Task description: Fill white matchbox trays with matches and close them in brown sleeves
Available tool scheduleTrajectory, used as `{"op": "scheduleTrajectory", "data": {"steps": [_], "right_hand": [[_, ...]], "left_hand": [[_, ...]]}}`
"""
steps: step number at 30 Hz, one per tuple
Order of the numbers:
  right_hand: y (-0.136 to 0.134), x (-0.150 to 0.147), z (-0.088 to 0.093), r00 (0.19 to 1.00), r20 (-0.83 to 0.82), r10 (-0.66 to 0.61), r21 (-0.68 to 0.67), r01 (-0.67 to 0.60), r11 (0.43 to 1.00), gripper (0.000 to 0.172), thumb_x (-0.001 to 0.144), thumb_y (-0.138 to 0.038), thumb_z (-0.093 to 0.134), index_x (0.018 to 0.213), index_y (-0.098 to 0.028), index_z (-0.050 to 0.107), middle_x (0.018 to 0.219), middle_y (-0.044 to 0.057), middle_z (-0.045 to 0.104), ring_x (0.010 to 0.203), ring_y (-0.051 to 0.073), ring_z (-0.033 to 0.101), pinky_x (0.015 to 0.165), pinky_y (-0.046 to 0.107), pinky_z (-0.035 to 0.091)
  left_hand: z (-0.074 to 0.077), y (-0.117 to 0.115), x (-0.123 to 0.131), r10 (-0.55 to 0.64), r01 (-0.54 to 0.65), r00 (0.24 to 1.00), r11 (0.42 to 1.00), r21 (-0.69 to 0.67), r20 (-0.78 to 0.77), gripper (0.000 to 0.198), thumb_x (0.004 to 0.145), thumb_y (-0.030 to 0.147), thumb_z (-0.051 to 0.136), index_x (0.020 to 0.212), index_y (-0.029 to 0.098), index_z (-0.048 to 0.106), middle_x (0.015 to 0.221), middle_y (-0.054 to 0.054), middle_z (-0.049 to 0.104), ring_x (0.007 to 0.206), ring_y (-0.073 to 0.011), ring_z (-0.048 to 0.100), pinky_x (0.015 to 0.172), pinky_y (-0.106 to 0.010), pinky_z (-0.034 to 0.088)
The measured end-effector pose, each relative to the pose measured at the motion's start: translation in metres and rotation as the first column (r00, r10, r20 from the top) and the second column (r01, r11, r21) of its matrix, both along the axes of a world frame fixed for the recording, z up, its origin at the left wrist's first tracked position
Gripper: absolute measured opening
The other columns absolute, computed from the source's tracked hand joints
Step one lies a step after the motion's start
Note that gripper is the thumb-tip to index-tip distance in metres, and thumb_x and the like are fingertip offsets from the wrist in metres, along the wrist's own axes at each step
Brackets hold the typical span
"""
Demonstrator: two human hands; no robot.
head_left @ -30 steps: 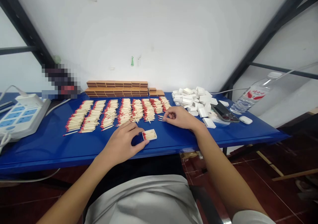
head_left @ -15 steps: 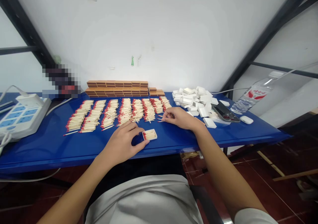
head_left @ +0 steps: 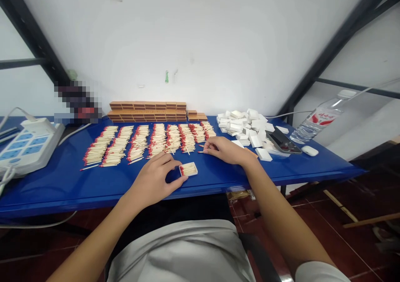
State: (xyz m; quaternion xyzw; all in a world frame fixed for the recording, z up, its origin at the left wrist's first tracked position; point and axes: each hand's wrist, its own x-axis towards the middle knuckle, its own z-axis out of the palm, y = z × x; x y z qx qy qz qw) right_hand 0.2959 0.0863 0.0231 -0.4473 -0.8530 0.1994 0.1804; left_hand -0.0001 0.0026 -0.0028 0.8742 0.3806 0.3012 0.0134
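My left hand [head_left: 158, 175] rests on the table, thumb and fingertips gripping the left end of a small white matchbox tray [head_left: 194, 173]. Inside the tray lie red-tipped matches [head_left: 188, 169], heads to the left. Over to the right, my right hand [head_left: 221, 149] is closed in a pinch at a couple of loose matches [head_left: 200, 152] on the blue surface. Its fingers partly hide them. Beyond both hands, several long piles of matches [head_left: 156, 138] run side by side, their red heads mostly facing left.
Brown matchbox sleeves [head_left: 146, 117] are stacked along the wall. White trays [head_left: 240, 125] lie heaped at right, near a phone [head_left: 283, 140], a white earbud case [head_left: 310, 150] and a tilted water bottle [head_left: 318, 119]. A power strip [head_left: 29, 146] occupies the left end of the blue table [head_left: 115, 186].
My right hand has dropped very slightly toward the table at the loose matches. My left hand and the tray have stayed in place.
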Motion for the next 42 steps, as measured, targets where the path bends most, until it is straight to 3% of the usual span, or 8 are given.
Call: {"op": "scheduleTrajectory", "data": {"steps": [8,12,16,20,25,29,34,42], "right_hand": [[-0.043,-0.032,0.015,0.997,0.014,0.080,0.078,-0.081,0.994,0.015,0.106,-0.028,0.061,0.092,-0.022,0.065,0.090,0.004,0.065,0.083,0.020,0.058,0.073,0.032,0.041],[-0.063,-0.053,0.013,0.991,0.058,0.118,0.096,-0.123,0.988,0.014,0.107,-0.024,0.059,0.094,-0.023,0.062,0.103,0.007,0.068,0.090,0.022,0.062,0.077,0.035,0.043],[-0.069,-0.057,0.013,0.990,0.059,0.126,0.041,-0.128,0.991,0.012,0.106,-0.024,0.061,0.094,-0.023,0.064,0.101,0.006,0.068,0.089,0.021,0.062,0.076,0.034,0.043],[-0.055,-0.040,0.023,0.992,-0.045,0.118,0.050,-0.115,0.992,0.012,0.105,-0.030,0.064,0.096,-0.024,0.068,0.085,0.002,0.065,0.079,0.019,0.057,0.072,0.032,0.041],[-0.008,-0.003,0.027,0.983,-0.100,-0.156,0.195,0.173,0.965,0.017,0.100,-0.032,0.063,0.090,-0.020,0.070,0.084,0.004,0.066,0.076,0.019,0.056,0.070,0.033,0.039],[0.019,0.011,0.017,0.986,-0.032,-0.166,0.062,0.168,0.984,0.022,0.093,-0.040,0.071,0.084,-0.020,0.072,0.082,0.005,0.069,0.077,0.020,0.059,0.069,0.032,0.042],[0.018,0.006,0.004,0.995,-0.003,-0.098,-0.051,0.098,0.994,0.020,0.091,-0.040,0.072,0.088,-0.020,0.074,0.083,0.005,0.069,0.077,0.020,0.061,0.068,0.032,0.043],[0.011,0.015,-0.001,0.984,-0.005,-0.177,-0.066,0.176,0.982,0.030,0.088,-0.049,0.074,0.085,-0.020,0.075,0.079,0.004,0.066,0.072,0.019,0.056,0.063,0.031,0.039]], "left_hand": [[0.000,0.001,-0.001,0.009,-0.009,1.000,1.000,0.016,-0.005,0.023,0.099,0.041,0.073,0.110,0.021,0.075,0.097,-0.007,0.069,0.094,-0.0252,0.068,0.085,-0.040,0.055],[0.001,0.001,0.000,0.000,0.000,1.000,1.000,0.023,-0.012,0.025,0.101,0.043,0.071,0.108,0.019,0.075,0.097,-0.007,0.069,0.092,-0.0246,0.068,0.084,-0.040,0.055],[0.001,0.000,0.000,0.003,-0.003,1.000,1.000,0.019,-0.017,0.024,0.101,0.043,0.071,0.107,0.020,0.074,0.098,-0.007,0.069,0.094,-0.0247,0.067,0.085,-0.040,0.055],[0.001,0.001,-0.001,0.002,-0.001,1.000,1.000,0.014,-0.019,0.025,0.101,0.042,0.072,0.111,0.019,0.074,0.100,-0.007,0.069,0.095,-0.0249,0.067,0.086,-0.040,0.055],[-0.001,0.001,-0.001,0.006,-0.006,1.000,1.000,0.016,-0.014,0.024,0.101,0.041,0.072,0.111,0.019,0.075,0.099,-0.007,0.069,0.095,-0.0251,0.067,0.087,-0.040,0.055],[-0.001,0.001,-0.001,0.007,-0.007,1.000,1.000,0.014,-0.008,0.024,0.101,0.040,0.071,0.111,0.019,0.075,0.099,-0.007,0.069,0.096,-0.0252,0.067,0.087,-0.041,0.055],[0.000,0.001,-0.001,0.000,0.000,1.000,1.000,0.014,-0.006,0.024,0.101,0.041,0.072,0.111,0.019,0.075,0.099,-0.007,0.069,0.095,-0.0250,0.067,0.087,-0.040,0.055],[0.000,0.001,0.000,0.004,-0.003,1.000,1.000,0.017,-0.007,0.025,0.100,0.040,0.072,0.112,0.019,0.076,0.099,-0.007,0.069,0.095,-0.0252,0.067,0.087,-0.041,0.055]]}}
